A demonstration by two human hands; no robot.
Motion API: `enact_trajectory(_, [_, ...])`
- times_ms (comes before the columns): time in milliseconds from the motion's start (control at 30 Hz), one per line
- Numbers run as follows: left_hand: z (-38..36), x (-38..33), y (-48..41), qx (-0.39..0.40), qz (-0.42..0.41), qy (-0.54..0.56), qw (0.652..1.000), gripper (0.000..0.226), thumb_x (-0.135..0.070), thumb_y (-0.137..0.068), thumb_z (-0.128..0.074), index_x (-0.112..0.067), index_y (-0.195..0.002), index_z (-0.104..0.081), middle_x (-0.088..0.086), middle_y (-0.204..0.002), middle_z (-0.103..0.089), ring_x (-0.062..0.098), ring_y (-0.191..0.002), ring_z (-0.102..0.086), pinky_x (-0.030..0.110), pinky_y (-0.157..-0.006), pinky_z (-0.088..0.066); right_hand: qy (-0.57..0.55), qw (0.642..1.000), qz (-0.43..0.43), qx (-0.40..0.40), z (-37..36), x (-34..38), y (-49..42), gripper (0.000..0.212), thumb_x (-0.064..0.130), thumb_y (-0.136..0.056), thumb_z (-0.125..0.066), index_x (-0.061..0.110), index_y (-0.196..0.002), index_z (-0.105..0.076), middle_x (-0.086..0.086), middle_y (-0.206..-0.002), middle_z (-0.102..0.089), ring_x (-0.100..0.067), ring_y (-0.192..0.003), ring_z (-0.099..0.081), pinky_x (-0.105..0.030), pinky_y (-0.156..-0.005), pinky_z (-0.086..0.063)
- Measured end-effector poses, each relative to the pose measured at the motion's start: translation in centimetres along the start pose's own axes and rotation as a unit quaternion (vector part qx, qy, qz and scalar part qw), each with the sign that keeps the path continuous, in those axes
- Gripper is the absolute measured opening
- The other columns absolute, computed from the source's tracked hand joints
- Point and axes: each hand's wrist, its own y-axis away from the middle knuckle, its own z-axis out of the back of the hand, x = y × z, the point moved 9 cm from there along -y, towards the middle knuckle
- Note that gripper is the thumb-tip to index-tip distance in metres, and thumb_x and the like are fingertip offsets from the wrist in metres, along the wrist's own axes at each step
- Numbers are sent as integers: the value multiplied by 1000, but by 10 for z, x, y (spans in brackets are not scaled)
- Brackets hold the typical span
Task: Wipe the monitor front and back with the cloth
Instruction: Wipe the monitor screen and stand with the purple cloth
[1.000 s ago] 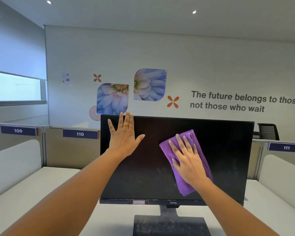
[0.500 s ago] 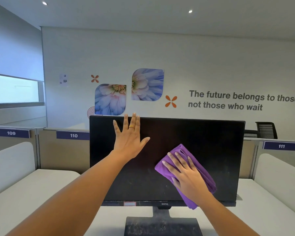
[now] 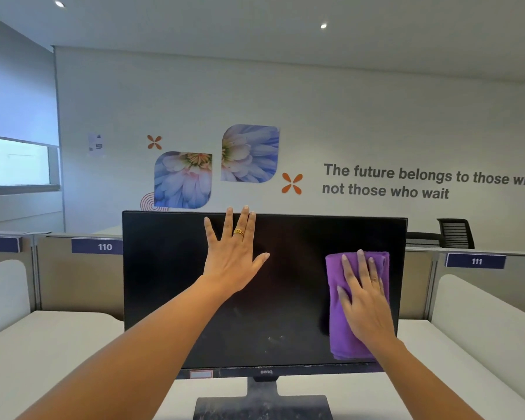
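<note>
A black monitor (image 3: 167, 283) stands on a dark stand in front of me, its screen off and smudged. My left hand (image 3: 232, 259) lies flat on the upper middle of the screen, fingers spread, fingertips reaching past the top edge. My right hand (image 3: 365, 301) presses a folded purple cloth (image 3: 335, 286) flat against the right side of the screen, close to the right bezel. The back of the monitor is hidden.
The monitor's base (image 3: 262, 407) rests on a white desk (image 3: 58, 344). Low beige partitions with number plates 110 (image 3: 104, 246) and 111 (image 3: 476, 261) run behind it. A black chair (image 3: 455, 233) sits at the far right. White padded dividers flank the desk.
My right hand has slid the cloth from the screen's middle, down and then right to the right edge. My left hand stays flat on the upper screen.
</note>
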Motion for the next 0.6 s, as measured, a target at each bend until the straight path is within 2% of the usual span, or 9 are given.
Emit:
enact_trajectory(100, [-1, -10, -1, -5, -4, 2, 1000, 80, -60, -92, -22, -14, -139, 23, 3, -155, 16, 29, -141, 19, 59, -107, 11, -2, 1000, -7, -21, 1, 18, -9, 59, 35, -92, -36, 17, -147, -22, -13, -153, -22, -37, -139, -19, -49, -107, -27])
enact_trajectory(300, [-2, -18, -3, -13, 5, 5, 1000, 78, -59, -92, -23, -16, -134, 26, 3, -155, 17, 28, -141, 20, 58, -107, 12, 42, 995, 90, 0, -19, 47, 7, 59, 40, -95, -22, 25, -149, -3, -9, -153, -22, -34, -142, -14, -49, -109, -25])
enact_trajectory(400, [-2, -17, -2, -18, 1, 4, 1000, 77, -58, -93, -23, -16, -135, 26, 2, -155, 17, 26, -141, 20, 56, -106, 13, 43, 991, 122, 15, -26, 37, 19, 54, 43, -97, -15, 27, -149, -7, -6, -153, -23, -31, -142, -14, -48, -109, -25])
enact_trajectory(500, [-3, -15, -2, -15, 2, -2, 1000, 77, -59, -92, -22, -16, -135, 26, 1, -154, 19, 25, -141, 20, 57, -107, 12, 33, 994, 97, 29, -28, 12, 30, 56, 47, -97, -15, 28, -149, -7, -3, -155, -18, -30, -142, -14, -45, -112, -21])
enact_trajectory(600, [-3, -16, -1, -15, 4, 0, 1000, 79, -61, -91, -22, -16, -135, 26, 0, -155, 18, 25, -141, 19, 58, -108, 10, 7, 998, 43, 36, -22, -15, 32, 57, 50, -97, -14, 26, -149, -9, -7, -154, -22, -32, -141, -16, -49, -107, -28])
